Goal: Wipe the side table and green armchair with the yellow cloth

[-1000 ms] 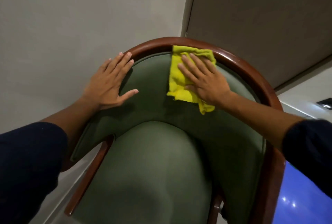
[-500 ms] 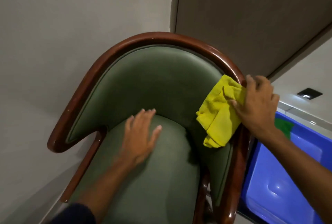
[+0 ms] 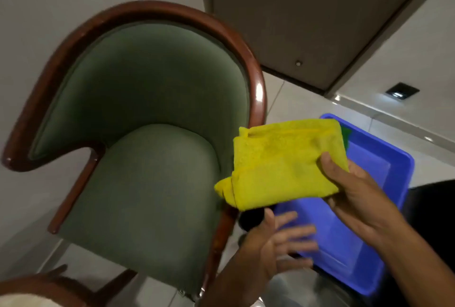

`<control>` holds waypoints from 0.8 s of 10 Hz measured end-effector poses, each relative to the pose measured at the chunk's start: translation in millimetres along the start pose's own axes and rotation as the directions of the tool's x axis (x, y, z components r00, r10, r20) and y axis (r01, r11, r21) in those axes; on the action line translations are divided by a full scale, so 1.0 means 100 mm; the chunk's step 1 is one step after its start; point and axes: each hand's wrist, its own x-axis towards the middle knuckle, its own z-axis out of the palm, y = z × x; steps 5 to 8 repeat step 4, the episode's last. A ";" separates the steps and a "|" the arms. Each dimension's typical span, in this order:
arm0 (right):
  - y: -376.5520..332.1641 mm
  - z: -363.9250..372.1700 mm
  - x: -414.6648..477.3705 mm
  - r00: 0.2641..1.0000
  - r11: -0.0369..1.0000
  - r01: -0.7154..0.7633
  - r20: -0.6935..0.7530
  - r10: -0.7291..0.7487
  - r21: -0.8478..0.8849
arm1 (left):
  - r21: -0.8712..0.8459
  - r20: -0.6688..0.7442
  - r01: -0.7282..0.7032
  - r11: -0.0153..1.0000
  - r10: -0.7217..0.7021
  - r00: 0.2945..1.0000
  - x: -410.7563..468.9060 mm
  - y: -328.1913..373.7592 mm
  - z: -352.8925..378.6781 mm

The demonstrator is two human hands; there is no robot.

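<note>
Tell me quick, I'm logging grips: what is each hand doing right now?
Left hand: open, fingers spread, holding nothing.
Right hand: closed on the yellow cloth.

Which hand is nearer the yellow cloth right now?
Right. The right hand pinches the folded yellow cloth at its right edge, above the blue plastic tub. The left hand is open just below the cloth, not touching it.

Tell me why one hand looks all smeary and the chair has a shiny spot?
In the head view, the left hand is blurred from moving, while the right hand gripping the cloth looks sharper; the chair rim's polished wood reflects a light as white glare.
</note>
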 end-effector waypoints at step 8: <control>1.33 -2.08 -0.55 0.811 0.467 -0.486 -0.580 -0.073 -0.738 | 0.866 -0.369 0.073 0.494 0.535 0.760 1.28 -0.91 -0.06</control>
